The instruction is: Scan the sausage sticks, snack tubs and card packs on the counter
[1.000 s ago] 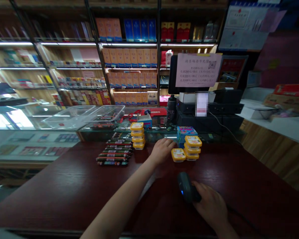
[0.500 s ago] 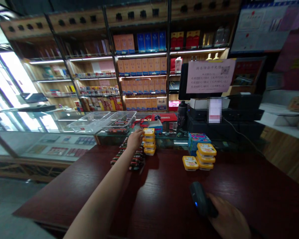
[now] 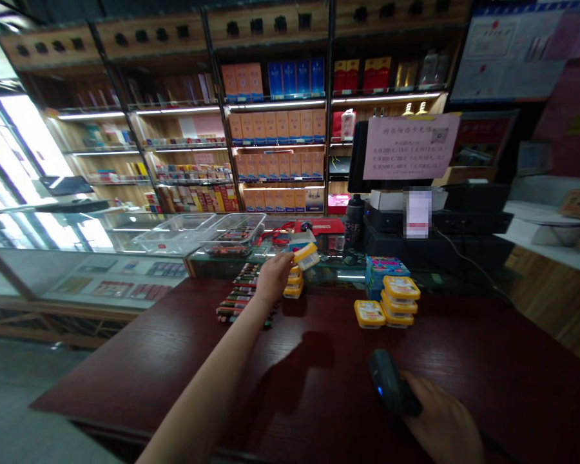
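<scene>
My left hand (image 3: 274, 278) is closed on a small plastic tub with a yellow lid (image 3: 306, 256), tilted so that its printed underside or side shows. Just below it stands a stack of the same yellow tubs (image 3: 294, 283). Rows of dark, thin packets (image 3: 239, 293) lie to the left, partly behind my wrist. My right hand (image 3: 442, 415) grips a black barcode scanner (image 3: 386, 383) with a small blue light, held low over the table. Farther right stand another stack of yellow tubs (image 3: 400, 301) and a single yellow tub (image 3: 369, 314) beside it.
A blue patterned box (image 3: 389, 270) stands behind the right stack. Clear plastic trays (image 3: 234, 233) rest on the glass counter at the back. A black bottle (image 3: 354, 222) stands near a monitor carrying a pink sign (image 3: 408, 148). The dark red table (image 3: 174, 361) spans the foreground.
My left hand has lifted the top tub off the left stack, tipped it and moved it slightly right. My right hand and the scanner have barely moved.
</scene>
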`<state>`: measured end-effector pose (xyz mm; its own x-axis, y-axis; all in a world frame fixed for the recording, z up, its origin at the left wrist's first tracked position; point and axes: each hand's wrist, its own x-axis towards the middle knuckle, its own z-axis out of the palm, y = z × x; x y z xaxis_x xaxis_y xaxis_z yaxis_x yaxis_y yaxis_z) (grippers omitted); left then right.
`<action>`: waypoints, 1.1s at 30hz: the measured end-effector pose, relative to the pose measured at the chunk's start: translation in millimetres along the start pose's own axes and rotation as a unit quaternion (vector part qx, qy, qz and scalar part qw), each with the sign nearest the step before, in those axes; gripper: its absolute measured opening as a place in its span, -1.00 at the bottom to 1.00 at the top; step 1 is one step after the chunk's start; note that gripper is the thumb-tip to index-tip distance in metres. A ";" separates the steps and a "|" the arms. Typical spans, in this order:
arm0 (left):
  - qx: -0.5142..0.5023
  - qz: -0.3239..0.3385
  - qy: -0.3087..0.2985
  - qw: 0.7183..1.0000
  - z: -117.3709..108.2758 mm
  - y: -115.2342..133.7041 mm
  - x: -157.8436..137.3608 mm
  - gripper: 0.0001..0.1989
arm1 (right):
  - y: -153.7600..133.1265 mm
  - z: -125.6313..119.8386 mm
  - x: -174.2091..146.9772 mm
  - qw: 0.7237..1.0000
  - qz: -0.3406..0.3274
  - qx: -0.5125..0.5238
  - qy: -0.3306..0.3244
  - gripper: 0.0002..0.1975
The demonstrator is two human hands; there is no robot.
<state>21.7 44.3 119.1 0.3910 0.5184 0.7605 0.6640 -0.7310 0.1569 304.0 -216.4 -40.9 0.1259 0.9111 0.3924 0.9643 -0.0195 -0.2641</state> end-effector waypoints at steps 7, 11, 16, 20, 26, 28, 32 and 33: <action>-0.085 -0.059 -0.051 0.993 46.7 42.3 -71.3 -0.80 | -12.9 -11.0 3.2 1.000 0.000 -0.024 0.019 -0.60; -0.100 -0.086 -0.069 0.989 65.7 51.0 -99.0 -0.80 | -20.8 -24.6 6.6 1.000 0.018 0.015 -0.009 -0.60; -0.099 -0.103 -0.042 0.989 79.0 53.9 -115.9 -0.82 | -36.4 -49.3 10.5 0.985 0.097 0.135 -0.054 -0.67; -0.095 -0.092 -0.028 0.991 84.0 54.3 -121.8 -0.83 | -49.0 -59.0 11.5 0.959 0.098 0.257 -0.071 -0.66; -0.084 -0.075 -0.042 0.993 81.6 56.7 -122.4 -0.83 | -65.1 -50.4 11.3 0.929 0.127 0.346 -0.041 -0.66; -0.083 -0.072 -0.044 0.993 80.3 57.8 -122.2 -0.83 | -66.7 -47.2 12.0 0.928 0.136 0.342 -0.049 -0.66; -0.073 -0.076 -0.049 0.993 79.4 60.2 -121.1 -0.82 | -64.2 -47.1 13.7 0.926 0.132 0.346 -0.071 -0.63; -0.069 -0.078 -0.053 0.993 79.4 60.8 -120.7 -0.83 | -63.2 -48.0 14.0 0.925 0.130 0.349 -0.074 -0.63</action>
<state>65.5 -27.5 -13.2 0.3606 0.6684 0.6505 0.6312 -0.6884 0.3574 256.0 -222.2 23.6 0.2493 0.9604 0.1247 0.5148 -0.0224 -0.8570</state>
